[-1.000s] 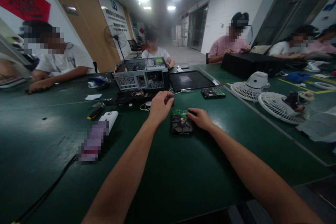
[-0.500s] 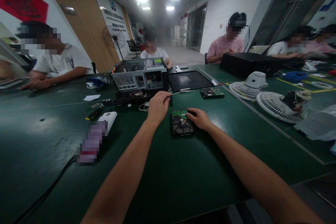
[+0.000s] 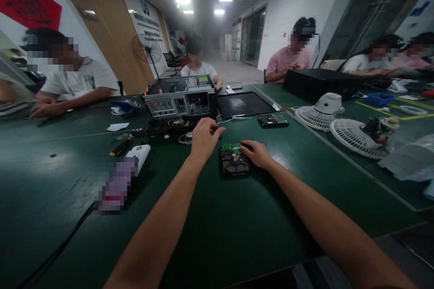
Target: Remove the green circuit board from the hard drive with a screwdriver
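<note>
A hard drive (image 3: 236, 161) with a green circuit board lies on the green table in front of me. My right hand (image 3: 257, 153) grips its right side, thumb on the board and fingers bent over the far edge. Left of the drive and a little beyond it, my left hand (image 3: 204, 137) hovers near the open computer case, its thumb spread from the bent fingers; I see nothing held in it. Just beyond those fingertips lies a thin, slender tool (image 3: 241, 118). A second hard drive (image 3: 273, 119) rests farther back on the right.
The open computer case (image 3: 179, 104) stands ahead, beside a black panel (image 3: 246, 104). A yellow-black screwdriver (image 3: 119, 147) and a white-ended, partly blurred object (image 3: 142, 153) lie left. White fan parts (image 3: 313, 118) and a black case (image 3: 315, 83) occupy the right. People sit around the table.
My left thumb has moved away from the fingers, opening the earlier pinch near the thin tool. My right hand stays on the hard drive.
</note>
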A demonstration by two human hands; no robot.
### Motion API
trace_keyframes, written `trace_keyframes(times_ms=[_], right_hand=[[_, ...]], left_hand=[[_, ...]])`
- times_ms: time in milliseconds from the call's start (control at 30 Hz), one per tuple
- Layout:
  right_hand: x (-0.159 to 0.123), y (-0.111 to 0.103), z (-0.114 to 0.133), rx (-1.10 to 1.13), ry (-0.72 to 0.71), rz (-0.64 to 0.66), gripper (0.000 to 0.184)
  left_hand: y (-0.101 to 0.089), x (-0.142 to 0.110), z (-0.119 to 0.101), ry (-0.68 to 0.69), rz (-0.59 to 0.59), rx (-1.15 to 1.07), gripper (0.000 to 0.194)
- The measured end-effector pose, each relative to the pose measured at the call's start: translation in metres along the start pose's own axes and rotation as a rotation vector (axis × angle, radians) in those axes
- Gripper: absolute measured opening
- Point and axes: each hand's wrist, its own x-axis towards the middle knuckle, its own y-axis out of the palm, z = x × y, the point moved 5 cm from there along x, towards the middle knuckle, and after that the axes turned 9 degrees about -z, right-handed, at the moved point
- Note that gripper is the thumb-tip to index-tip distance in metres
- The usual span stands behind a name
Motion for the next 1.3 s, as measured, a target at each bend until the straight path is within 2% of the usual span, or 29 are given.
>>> trace_keyframes(times_ms=[233,600,867,1067,1300], right_hand=[[-0.0012,-0.0021,0.0018,0.007,-0.012,-0.003,0.04],[-0.0011,-0.0021,0.0019,0.004,-0.005,-0.007,0.04],[-0.0014,-0.0021,0.0025,0.007,-0.002,-0.006,0.039],[-0.0012,-0.0023,0.0014,0.005,-0.011,-0.006,0.041],[-0.001,-0.0043,0.0046,0.011,0.013,0.001,0.039]], left_hand=[[0.0019,-0.0009,0.0007,0.008,0.018,-0.03,0.013],[-0.0014,0.0016,0.0052,0.029,0.023,0.12,0.019],[0.0002,0.0006,0.0008,0.011,0.023,0.051,0.013],[-0.0002,0.0008,-0.0039,0.048,0.037,0.049,0.005],[-0.0007,0.0018,-0.0029,0.066,0.023,0.094,0.022]])
